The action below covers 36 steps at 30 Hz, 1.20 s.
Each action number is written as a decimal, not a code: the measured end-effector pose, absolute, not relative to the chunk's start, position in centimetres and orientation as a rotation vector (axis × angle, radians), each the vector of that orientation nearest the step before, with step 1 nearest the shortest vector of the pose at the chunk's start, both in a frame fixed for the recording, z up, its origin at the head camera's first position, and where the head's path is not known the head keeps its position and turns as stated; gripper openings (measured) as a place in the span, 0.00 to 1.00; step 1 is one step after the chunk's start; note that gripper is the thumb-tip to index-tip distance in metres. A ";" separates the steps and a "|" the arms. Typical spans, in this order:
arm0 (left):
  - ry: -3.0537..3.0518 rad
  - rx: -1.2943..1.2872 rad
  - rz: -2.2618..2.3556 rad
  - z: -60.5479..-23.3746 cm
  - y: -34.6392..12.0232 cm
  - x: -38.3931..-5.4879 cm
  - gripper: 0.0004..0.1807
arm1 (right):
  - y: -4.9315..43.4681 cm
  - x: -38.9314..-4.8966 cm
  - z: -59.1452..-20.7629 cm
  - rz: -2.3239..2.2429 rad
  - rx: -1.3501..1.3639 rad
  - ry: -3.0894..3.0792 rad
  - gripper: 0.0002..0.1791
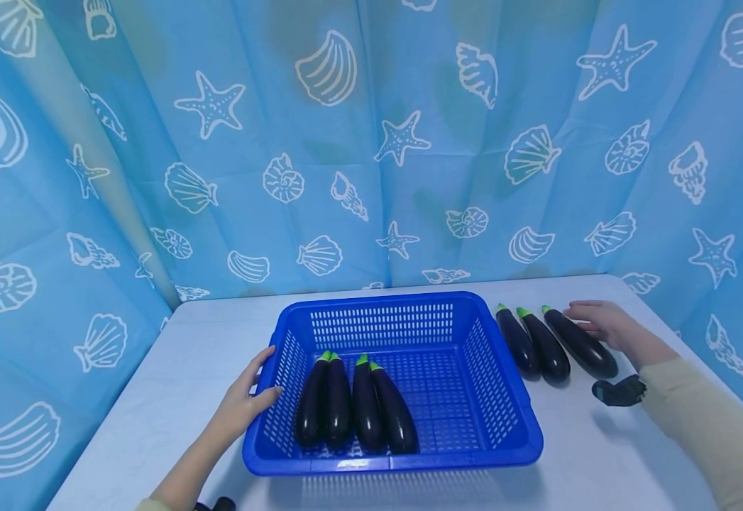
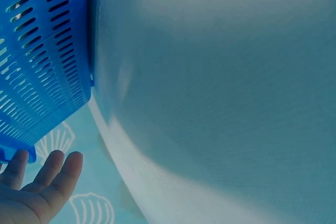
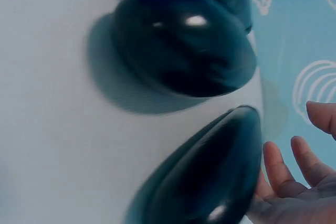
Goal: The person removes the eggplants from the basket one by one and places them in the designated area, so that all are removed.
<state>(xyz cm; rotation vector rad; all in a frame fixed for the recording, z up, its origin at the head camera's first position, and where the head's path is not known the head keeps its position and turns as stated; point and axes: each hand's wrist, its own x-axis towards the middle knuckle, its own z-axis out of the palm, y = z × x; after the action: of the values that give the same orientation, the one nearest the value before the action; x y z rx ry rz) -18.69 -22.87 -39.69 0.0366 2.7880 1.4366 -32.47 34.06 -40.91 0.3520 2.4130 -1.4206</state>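
left hand (image 1: 244,399), fingers extended, touches the basket (image 1: 397,463). right hand (image 1: 612,327), spread and holding nothing, is beside an eggplant (image 1: 580,343).

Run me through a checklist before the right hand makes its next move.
1. Basket upright on the table: ok.
2. Left hand at the basket's left rim: ok.
3. Room beside the four eggplants inside: ok, the basket's right part is bare.
4. Right hand beside the rightmost eggplant: ok.
5. Fingers wrapped around that eggplant: not ok.
6. Right fingers touching it: cannot tell.
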 end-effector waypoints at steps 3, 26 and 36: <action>2.789 0.048 1.432 -39.6 -22.9 -18.6 0.39 | 34.7 -33.3 -41.0 -1.403 0.321 2.451 0.44; 2.773 0.041 1.443 -39.8 -23.0 -18.8 0.38 | 29.1 -30.9 -32.4 -1.490 0.018 2.410 0.44; 2.781 0.045 1.437 -39.8 -23.0 -18.8 0.39 | 23.3 -29.3 -29.7 -1.584 -0.099 2.357 0.44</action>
<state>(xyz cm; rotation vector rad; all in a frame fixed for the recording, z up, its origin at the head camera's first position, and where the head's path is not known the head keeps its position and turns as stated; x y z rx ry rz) -18.81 -23.01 -39.79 0.0446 2.7810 1.4370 -29.26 23.29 -29.67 -0.0993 2.3571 -1.5840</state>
